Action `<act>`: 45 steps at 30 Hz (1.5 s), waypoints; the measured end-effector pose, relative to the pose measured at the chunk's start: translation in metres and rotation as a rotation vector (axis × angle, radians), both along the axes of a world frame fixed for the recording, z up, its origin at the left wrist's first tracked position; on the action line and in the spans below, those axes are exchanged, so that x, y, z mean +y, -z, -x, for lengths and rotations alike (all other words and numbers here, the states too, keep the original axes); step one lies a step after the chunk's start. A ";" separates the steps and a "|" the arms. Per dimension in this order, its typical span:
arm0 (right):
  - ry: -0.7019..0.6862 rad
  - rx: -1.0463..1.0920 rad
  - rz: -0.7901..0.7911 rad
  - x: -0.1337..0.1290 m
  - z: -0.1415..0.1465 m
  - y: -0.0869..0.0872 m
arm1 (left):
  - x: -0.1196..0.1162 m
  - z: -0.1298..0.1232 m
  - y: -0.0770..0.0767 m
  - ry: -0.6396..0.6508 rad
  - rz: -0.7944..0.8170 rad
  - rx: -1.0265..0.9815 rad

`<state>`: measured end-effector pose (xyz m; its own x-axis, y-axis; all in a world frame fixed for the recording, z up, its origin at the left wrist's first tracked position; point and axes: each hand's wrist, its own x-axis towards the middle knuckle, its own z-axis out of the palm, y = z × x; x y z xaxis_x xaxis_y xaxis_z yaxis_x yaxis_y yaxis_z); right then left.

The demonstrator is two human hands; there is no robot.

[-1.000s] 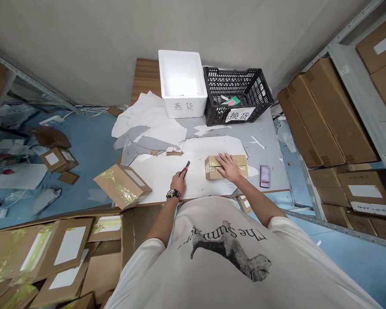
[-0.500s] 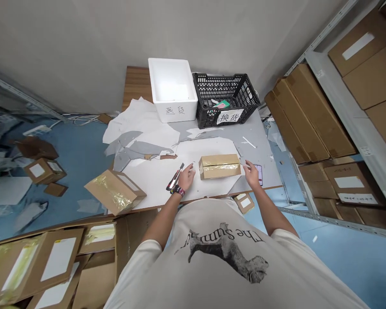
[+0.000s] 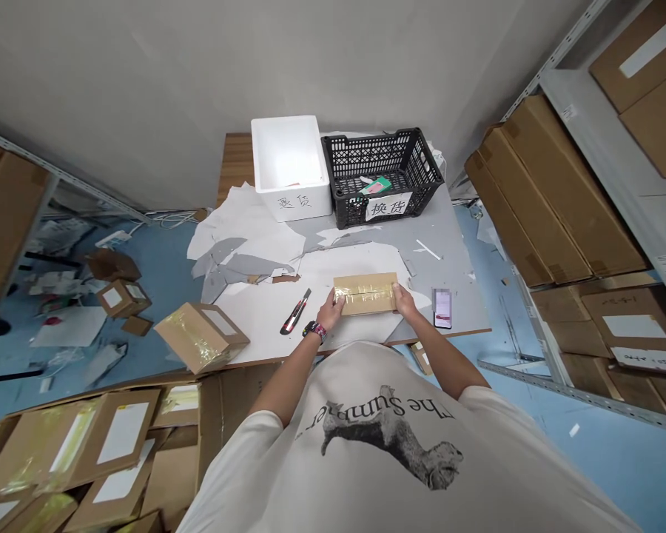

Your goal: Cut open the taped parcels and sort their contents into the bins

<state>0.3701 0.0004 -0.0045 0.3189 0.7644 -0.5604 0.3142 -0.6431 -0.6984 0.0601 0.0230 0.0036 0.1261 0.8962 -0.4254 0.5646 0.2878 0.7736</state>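
A small taped cardboard box [image 3: 366,294] is gripped at its two short ends over the paper-covered table. My left hand [image 3: 329,311] is closed on its left end, fingers along the side. My right hand [image 3: 402,299] holds the right end. Shiny clear tape runs along the seam on the side facing me. Left of my left hand lies a red and black box cutter [image 3: 296,311]. A phone [image 3: 442,308] with a lit screen rests to the right of my right hand.
At the back stand a white foam box [image 3: 294,200] and a black plastic crate [image 3: 385,211] with handwritten labels. Another taped carton [image 3: 200,337] sits at the table's left front corner. Below it is a large carton full of boxes [image 3: 83,437]. Shelves with cartons [image 3: 627,318] line the right.
Both hands have closed in from beside the box and taken hold of its ends. The box has tipped slightly, showing more of its taped seam. The phone is now uncovered.
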 end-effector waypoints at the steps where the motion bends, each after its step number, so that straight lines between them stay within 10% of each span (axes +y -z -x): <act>1: -0.030 -0.009 -0.018 0.000 -0.002 0.004 | 0.001 -0.001 -0.001 -0.006 0.013 0.007; 13: -0.206 -0.004 -0.093 -0.002 -0.007 0.009 | -0.001 0.001 -0.016 -0.056 0.117 -0.080; 18: -0.244 -0.363 -0.353 -0.017 -0.006 -0.010 | 0.002 -0.004 -0.021 -0.163 0.108 -0.003; 24: -0.721 -0.610 -0.547 -0.032 0.015 -0.029 | 0.014 -0.025 -0.038 -0.286 -0.195 0.307; 34: -0.849 -0.651 -0.430 -0.010 0.014 -0.041 | 0.089 -0.037 -0.047 0.441 -0.447 0.244; 45: -0.937 -0.752 -0.449 -0.042 0.028 -0.052 | 0.133 -0.029 -0.028 0.560 -0.087 0.301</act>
<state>0.3423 -0.0418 0.0477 -0.3167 0.9417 -0.1138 0.9264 0.2813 -0.2502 0.0895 0.1565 0.0316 0.4715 0.7619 -0.4441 0.8074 -0.1704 0.5649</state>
